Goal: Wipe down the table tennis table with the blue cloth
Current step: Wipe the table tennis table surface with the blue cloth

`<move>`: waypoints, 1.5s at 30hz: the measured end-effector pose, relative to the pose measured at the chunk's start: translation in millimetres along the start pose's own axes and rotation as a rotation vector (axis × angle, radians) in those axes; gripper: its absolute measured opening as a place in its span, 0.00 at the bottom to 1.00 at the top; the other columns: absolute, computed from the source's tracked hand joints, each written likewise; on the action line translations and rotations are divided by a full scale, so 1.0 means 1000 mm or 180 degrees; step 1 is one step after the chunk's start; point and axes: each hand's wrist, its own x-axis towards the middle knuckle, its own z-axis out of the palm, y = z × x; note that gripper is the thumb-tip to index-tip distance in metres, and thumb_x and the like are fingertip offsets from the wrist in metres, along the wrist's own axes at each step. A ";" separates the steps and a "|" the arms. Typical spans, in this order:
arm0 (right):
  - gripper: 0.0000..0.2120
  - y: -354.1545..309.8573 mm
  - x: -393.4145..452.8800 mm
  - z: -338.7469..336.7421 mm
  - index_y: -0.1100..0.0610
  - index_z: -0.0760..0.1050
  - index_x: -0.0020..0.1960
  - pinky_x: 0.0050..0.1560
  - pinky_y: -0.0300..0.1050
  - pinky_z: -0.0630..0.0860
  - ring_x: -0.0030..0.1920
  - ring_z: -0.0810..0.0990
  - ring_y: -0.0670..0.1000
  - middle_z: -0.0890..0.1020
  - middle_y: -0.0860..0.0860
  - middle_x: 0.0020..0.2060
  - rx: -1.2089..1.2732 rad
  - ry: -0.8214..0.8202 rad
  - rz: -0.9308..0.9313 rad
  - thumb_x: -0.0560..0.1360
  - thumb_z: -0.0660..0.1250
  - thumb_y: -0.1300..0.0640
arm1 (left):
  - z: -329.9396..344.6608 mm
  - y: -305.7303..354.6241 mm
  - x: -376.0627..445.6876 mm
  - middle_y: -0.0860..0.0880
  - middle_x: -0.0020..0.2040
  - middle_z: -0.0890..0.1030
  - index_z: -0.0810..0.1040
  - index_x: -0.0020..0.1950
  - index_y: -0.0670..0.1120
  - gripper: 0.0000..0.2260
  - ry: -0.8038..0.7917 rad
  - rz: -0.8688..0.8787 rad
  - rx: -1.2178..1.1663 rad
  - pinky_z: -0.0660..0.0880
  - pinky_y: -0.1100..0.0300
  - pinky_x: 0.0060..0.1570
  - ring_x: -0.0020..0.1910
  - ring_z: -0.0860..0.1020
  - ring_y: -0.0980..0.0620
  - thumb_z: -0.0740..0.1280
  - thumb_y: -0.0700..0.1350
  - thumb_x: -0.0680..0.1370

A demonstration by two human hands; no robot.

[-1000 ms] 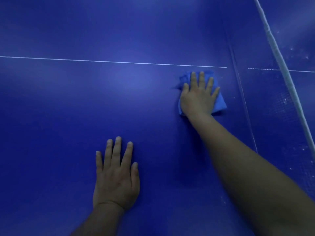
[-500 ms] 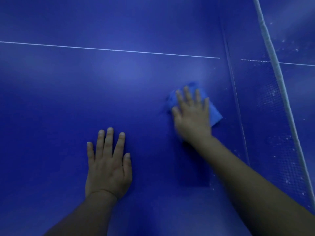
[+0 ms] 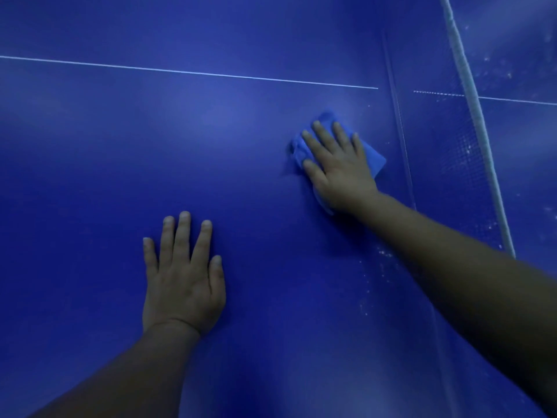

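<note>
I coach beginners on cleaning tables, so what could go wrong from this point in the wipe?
1. White specks lie by the net; strokes of the cloth may stop short and miss them.
2. The right hand works close to the net and could snag it.
3. The cloth looks bunched under flat fingers, so it may slip out.

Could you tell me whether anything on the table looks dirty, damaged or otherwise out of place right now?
Yes: pale specks dot the table tennis table near the net, below the right hand pressing the blue cloth. They look like unwiped dust. The left hand rests flat; nothing looks damaged.
</note>
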 end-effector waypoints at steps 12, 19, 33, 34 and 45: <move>0.28 -0.086 -0.003 0.013 0.49 0.62 0.79 0.76 0.65 0.50 0.79 0.55 0.60 0.61 0.50 0.79 0.0248 0.0298 0.0277 0.81 0.51 0.43 | -0.001 0.000 0.000 0.41 0.80 0.60 0.65 0.78 0.44 0.28 0.0090 0.0041 -0.0041 0.45 0.38 0.76 0.80 0.54 0.40 0.51 0.54 0.81; 0.28 -0.037 0.136 -0.018 0.45 0.48 0.82 0.77 0.63 0.39 0.81 0.44 0.57 0.49 0.46 0.82 0.0464 0.0155 0.1396 0.83 0.46 0.42 | 0.001 -0.001 0.000 0.41 0.80 0.59 0.64 0.78 0.44 0.28 0.0086 0.0042 0.0041 0.42 0.41 0.77 0.81 0.53 0.41 0.51 0.54 0.81; 0.28 0.008 0.166 -0.028 0.46 0.47 0.82 0.77 0.64 0.39 0.81 0.43 0.58 0.48 0.48 0.82 0.0402 0.0119 0.1651 0.83 0.45 0.42 | 0.003 0.000 0.002 0.41 0.80 0.60 0.63 0.78 0.44 0.28 0.0060 0.0068 0.0024 0.41 0.42 0.77 0.80 0.53 0.40 0.52 0.54 0.80; 0.29 0.018 0.153 -0.027 0.46 0.47 0.82 0.77 0.64 0.40 0.81 0.43 0.59 0.48 0.48 0.82 0.0454 0.0188 0.1892 0.83 0.45 0.42 | 0.002 0.000 0.002 0.41 0.80 0.60 0.64 0.78 0.44 0.28 0.0066 0.0066 0.0026 0.41 0.42 0.77 0.80 0.53 0.40 0.52 0.54 0.80; 0.29 -0.029 0.017 -0.002 0.46 0.48 0.82 0.77 0.62 0.40 0.81 0.44 0.58 0.48 0.48 0.82 0.0330 0.0179 0.1705 0.83 0.48 0.42 | 0.001 -0.002 0.001 0.41 0.80 0.60 0.64 0.78 0.44 0.28 0.0029 0.0098 0.0012 0.42 0.41 0.77 0.80 0.54 0.40 0.52 0.54 0.80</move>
